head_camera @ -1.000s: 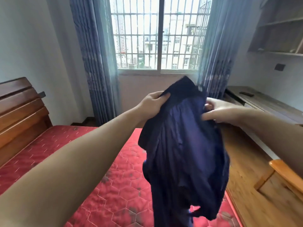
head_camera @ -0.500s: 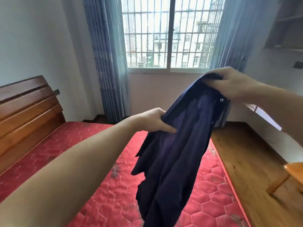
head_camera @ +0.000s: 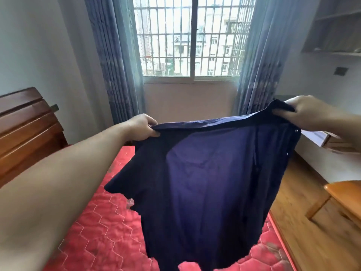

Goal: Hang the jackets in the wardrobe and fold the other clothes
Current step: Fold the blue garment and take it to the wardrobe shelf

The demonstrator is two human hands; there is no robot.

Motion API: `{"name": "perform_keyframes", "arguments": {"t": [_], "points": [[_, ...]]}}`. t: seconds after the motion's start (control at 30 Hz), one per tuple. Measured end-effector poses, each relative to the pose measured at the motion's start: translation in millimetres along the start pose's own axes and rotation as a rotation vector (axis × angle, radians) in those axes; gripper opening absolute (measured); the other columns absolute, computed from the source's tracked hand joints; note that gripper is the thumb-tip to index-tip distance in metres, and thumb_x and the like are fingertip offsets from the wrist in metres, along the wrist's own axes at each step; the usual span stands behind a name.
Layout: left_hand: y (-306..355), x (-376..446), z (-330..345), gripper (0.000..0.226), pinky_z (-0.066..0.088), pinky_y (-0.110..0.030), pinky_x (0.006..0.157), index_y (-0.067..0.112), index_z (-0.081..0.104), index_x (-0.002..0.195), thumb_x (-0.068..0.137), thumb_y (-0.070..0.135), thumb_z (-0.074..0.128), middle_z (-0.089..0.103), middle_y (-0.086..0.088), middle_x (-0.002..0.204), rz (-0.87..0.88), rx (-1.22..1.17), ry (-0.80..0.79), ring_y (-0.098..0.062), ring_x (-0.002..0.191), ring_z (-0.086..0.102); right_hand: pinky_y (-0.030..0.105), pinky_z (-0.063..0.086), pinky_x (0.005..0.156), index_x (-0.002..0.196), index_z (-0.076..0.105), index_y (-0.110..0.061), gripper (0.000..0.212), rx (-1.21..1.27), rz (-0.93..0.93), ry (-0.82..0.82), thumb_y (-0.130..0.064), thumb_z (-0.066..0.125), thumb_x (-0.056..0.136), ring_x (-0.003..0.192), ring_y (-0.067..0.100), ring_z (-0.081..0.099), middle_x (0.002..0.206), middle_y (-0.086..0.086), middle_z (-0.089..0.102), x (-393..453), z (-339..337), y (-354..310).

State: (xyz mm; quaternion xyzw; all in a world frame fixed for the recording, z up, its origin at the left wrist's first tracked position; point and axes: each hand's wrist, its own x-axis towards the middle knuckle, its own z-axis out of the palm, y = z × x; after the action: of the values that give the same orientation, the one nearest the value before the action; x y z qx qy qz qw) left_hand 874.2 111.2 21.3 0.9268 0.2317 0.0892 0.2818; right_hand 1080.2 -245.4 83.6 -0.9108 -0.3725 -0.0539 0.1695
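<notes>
Holding a dark blue shirt (head_camera: 205,182) spread wide in the air, you have it stretched between both hands above the near right part of the red quilted mattress (head_camera: 93,231). Your left hand (head_camera: 141,127) grips the top edge at the left, fingers curled round the cloth. Your right hand (head_camera: 306,111) pinches the top edge at the right, slightly higher, fingers folded over the fabric. Small snaps show along the shirt's right edge. Beyond it are the barred window (head_camera: 190,36), blue curtains (head_camera: 117,61), and a wooden headboard (head_camera: 25,130) at left.
</notes>
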Motion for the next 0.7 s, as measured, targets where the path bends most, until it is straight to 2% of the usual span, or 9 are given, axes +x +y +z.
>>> {"name": "perform_keyframes", "arguments": {"t": [0.1, 0.2, 0.3, 0.4, 0.5, 0.57, 0.7], "points": [[0.2, 1.7, -12.1, 0.007, 0.049, -0.026, 0.078, 0.020, 0.074, 0.093, 0.089, 0.020, 0.069, 0.073, -0.003, 0.090, 0.008, -0.025, 0.051, -0.013, 0.078, 0.061, 0.032, 0.035, 0.069, 0.070, 0.062, -0.024, 0.031, -0.045, 0.047, -0.020, -0.038, 0.054, 0.096, 0.079, 0.025, 0.056, 0.081, 0.006, 0.066, -3.6, 3.2, 4.9], [2.2, 0.5, -18.4, 0.010, 0.048, -0.032, 0.075, 0.020, 0.075, 0.085, 0.088, 0.028, 0.070, 0.068, -0.005, 0.084, -0.020, -0.152, 0.038, -0.016, 0.075, 0.057, 0.034, 0.044, 0.065, 0.071, 0.069, -0.016, 0.036, -0.068, 0.106, -0.063, -0.044, 0.059, 0.092, 0.076, 0.025, 0.063, 0.075, 0.006, 0.069, -1.8, 6.1, 10.1], [4.4, 0.2, -20.1, 0.013, 0.045, -0.033, 0.072, 0.023, 0.074, 0.080, 0.088, 0.033, 0.070, 0.067, -0.002, 0.079, -0.065, -0.195, 0.031, -0.017, 0.070, 0.058, 0.029, 0.048, 0.056, 0.078, 0.072, -0.019, 0.014, 0.009, 0.135, -0.164, -0.022, 0.065, 0.090, 0.070, 0.025, 0.069, 0.076, 0.006, 0.072, 0.2, 9.1, 7.2], [9.1, 1.6, -17.9, 0.017, 0.044, -0.029, 0.066, 0.024, 0.073, 0.077, 0.088, 0.037, 0.068, 0.065, -0.001, 0.074, -0.079, -0.204, 0.064, -0.015, 0.062, 0.055, 0.029, 0.052, 0.052, 0.081, 0.071, -0.012, 0.018, 0.096, 0.185, -0.247, -0.004, 0.058, 0.090, 0.062, 0.025, 0.068, 0.072, 0.011, 0.070, 2.0, 11.5, 2.3], [11.7, 2.2, -18.2, 0.023, 0.050, -0.036, 0.073, 0.018, 0.075, 0.082, 0.089, 0.038, 0.067, 0.069, -0.005, 0.082, -0.075, -0.183, 0.078, -0.018, 0.070, 0.059, 0.034, 0.058, 0.056, 0.083, 0.072, -0.009, 0.016, 0.078, 0.228, -0.276, -0.003, 0.058, 0.088, 0.062, 0.028, 0.071, 0.070, 0.012, 0.072, 5.5, 12.5, -0.3], [12.8, 3.4, -20.8, 0.033, 0.054, -0.040, 0.078, 0.010, 0.075, 0.086, 0.089, 0.041, 0.065, 0.069, -0.009, 0.082, -0.061, -0.078, 0.108, -0.020, 0.071, 0.060, 0.034, 0.058, 0.055, 0.079, 0.071, -0.010, 0.015, 0.067, 0.248, -0.281, -0.005, 0.060, 0.088, 0.058, 0.027, 0.070, 0.065, 0.010, 0.071, 6.8, 12.4, -1.7], [16.9, 5.6, -21.9, 0.039, 0.048, -0.033, 0.067, 0.006, 0.072, 0.080, 0.091, 0.042, 0.060, 0.066, -0.008, 0.075, -0.013, -0.014, 0.266, -0.020, 0.070, 0.057, 0.039, 0.059, 0.059, 0.082, 0.072, -0.009, 0.014, 0.106, 0.211, -0.191, -0.006, 0.059, 0.088, 0.060, 0.030, 0.069, 0.071, 0.015, 0.071, 10.7, 13.5, -2.3]]}}
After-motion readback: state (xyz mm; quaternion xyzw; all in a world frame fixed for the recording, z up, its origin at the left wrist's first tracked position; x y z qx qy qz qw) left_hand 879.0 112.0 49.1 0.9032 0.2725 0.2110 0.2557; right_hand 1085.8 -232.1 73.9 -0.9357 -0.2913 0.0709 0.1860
